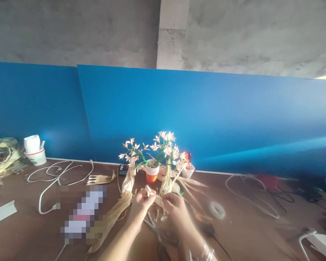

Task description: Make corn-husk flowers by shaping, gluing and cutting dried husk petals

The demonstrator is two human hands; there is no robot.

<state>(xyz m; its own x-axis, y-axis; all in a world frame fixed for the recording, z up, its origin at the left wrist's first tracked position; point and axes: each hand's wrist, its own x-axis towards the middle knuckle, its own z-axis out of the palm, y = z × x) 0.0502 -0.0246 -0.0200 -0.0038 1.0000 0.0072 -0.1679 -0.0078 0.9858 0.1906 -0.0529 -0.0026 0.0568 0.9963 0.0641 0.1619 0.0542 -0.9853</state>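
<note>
A small pale strip of corn husk (158, 200) is stretched between my two hands. My left hand (141, 203) pinches one end, fingers closed. On the other end, the thumb and fingers of my right hand (176, 206) are closed too. Just beyond stands an orange and white paper cup (152, 175) bearing green stems with cream star-shaped flowers (168, 146). Bundles of dried corn husk (129, 179) lie around the cup, and a long husk (111, 221) lies beside my left forearm. Scissors (155, 228) rest on the table between my forearms, partly blurred.
A roll of clear tape (217, 210) lies to the right of my hands. White cables (50, 183) curl at the left, near a blurred-out device (84, 214). Stacked paper cups (35, 152) and more husks (7, 163) stand far left. A blue partition (206, 116) borders the back.
</note>
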